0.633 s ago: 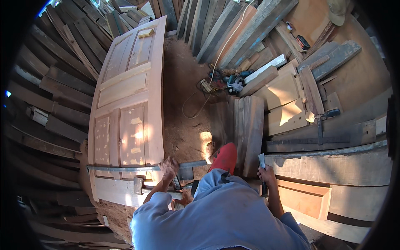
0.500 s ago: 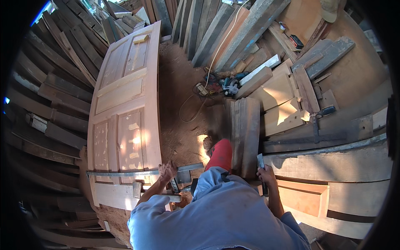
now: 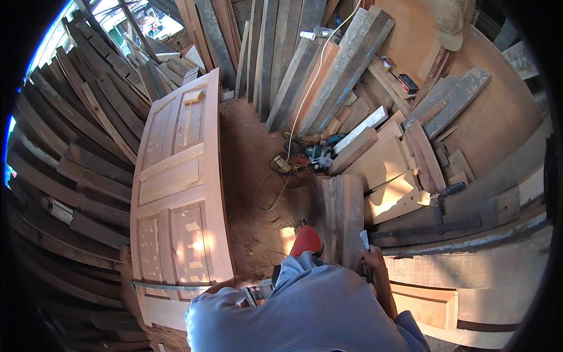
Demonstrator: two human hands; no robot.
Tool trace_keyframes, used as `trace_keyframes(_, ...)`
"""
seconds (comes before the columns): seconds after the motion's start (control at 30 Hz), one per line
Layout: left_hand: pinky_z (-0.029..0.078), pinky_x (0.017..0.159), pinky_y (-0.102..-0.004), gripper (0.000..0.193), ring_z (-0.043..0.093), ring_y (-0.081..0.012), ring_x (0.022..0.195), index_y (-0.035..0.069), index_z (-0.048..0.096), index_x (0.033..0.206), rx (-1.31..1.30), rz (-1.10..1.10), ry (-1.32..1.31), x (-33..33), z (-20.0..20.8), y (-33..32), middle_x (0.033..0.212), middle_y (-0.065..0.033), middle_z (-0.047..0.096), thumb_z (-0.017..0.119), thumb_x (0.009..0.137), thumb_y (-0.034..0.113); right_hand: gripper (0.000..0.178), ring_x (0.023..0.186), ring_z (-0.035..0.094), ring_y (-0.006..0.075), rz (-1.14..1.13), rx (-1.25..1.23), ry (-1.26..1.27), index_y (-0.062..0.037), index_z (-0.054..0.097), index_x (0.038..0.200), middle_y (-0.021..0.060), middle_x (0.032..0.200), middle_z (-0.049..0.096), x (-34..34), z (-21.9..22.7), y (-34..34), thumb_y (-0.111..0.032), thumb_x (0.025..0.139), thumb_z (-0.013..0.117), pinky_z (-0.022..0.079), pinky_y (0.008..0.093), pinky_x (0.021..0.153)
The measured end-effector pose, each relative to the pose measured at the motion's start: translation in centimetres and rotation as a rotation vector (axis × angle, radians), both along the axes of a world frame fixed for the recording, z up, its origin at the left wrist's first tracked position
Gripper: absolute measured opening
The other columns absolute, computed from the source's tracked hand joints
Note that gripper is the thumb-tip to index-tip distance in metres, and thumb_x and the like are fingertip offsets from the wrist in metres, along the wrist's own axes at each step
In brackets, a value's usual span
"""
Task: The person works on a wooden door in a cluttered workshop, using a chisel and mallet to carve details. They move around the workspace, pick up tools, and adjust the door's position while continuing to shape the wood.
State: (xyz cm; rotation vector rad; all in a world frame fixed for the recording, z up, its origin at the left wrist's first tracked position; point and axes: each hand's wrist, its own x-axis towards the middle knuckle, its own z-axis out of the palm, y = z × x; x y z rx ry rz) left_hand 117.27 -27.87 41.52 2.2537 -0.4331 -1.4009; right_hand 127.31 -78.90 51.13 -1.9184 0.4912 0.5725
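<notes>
Head view: right hand [image 3: 373,259], lower right, clamped on flat grey-bladed tool [image 3: 364,239]; left hand [image 3: 240,281], lower centre, can't tell grip; pale wooden panelled door [image 3: 210,196], left, patched, seemingly unsmoothed.

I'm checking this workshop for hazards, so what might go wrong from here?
The right hand grips a flat-bladed tool with its blade exposed, which might nick something nearby. The pale cable loops on the ground ahead of the person and could catch a step. The small yellowish block lies on the door and might slide if jolted.
</notes>
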Motion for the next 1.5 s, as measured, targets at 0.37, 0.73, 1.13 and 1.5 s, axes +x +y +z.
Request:
trace_keyframes(0.37,0.052,0.081,-0.0450,0.022,0.065,-0.0375,0.099,0.004,0.063,0.095,0.030,0.234,0.202,0.7,2.3,5.2,0.098,-0.0214,0.066,0.057,0.087,0.023,0.019,0.058,0.058,0.0128,0.278,-0.082,0.012,0.0005,0.059,0.094,0.0067,0.071,0.064,17.9,4.0,5.3,-0.018,0.092,0.057,0.047,0.0304,0.053)
trace_keyframes(0.73,0.052,0.082,-0.0455,0.024,0.065,-0.0382,0.100,0.004,0.063,0.098,0.107,0.408,0.245,7.1,6.0,8.6,0.101,-0.0216,0.066,0.057,0.088,0.025,0.028,0.079,0.068,0.0291,0.497,-0.195,0.073,-0.0003,0.062,0.095,0.0161,0.081,0.069,31.4,6.9,13.2,-0.027,0.087,0.057,0.052,0.0419,0.074)
trace_keyframes(1.13,0.052,0.083,-0.0460,0.026,0.064,-0.0390,0.101,0.003,0.062,0.101,0.091,0.553,0.219,8.6,7.8,10.2,0.103,-0.0218,0.066,0.057,0.088,0.026,0.018,0.055,0.060,0.0177,0.277,-0.232,0.283,0.0014,0.063,0.080,0.0104,0.067,0.064,28.4,1.3,9.0,-0.014,0.087,0.056,0.049,0.0339,0.052)
trace_keyframes(1.5,0.051,0.083,-0.0464,0.029,0.064,-0.0397,0.102,0.003,0.061,0.104,0.104,0.664,0.234,5.6,7.7,10.5,0.105,-0.0219,0.066,0.057,0.089,0.027,0.014,0.050,0.056,0.0167,-0.081,-0.122,0.316,0.0028,0.062,0.084,0.0092,0.067,0.062,28.9,-1.4,5.7,-0.010,0.087,0.058,0.047,0.0341,0.047)
